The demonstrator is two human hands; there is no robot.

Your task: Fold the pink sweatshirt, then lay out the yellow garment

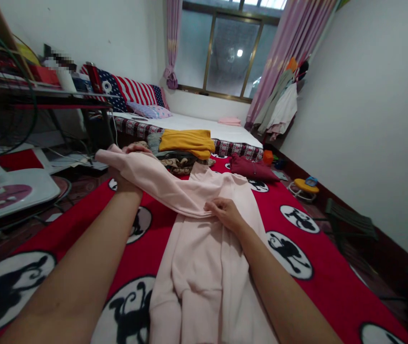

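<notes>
- At the back, a sliding window (225,59), with one bright light (239,53) visible in the glass.
- On both sides of it, purple curtains (290,43), the left one tied.
- Below, a bed (196,120) with white cover; on it, a pale purple pillow (151,111) and a stars-and-stripes cushion (137,91).
- Beside the right curtain, hanging clothes (282,112).
- Along the right wall, a yellow stool (304,186) and a dark folding chair (352,220).
- On the left, a crowded desk (82,94) with a dark red flask (94,79).
</notes>
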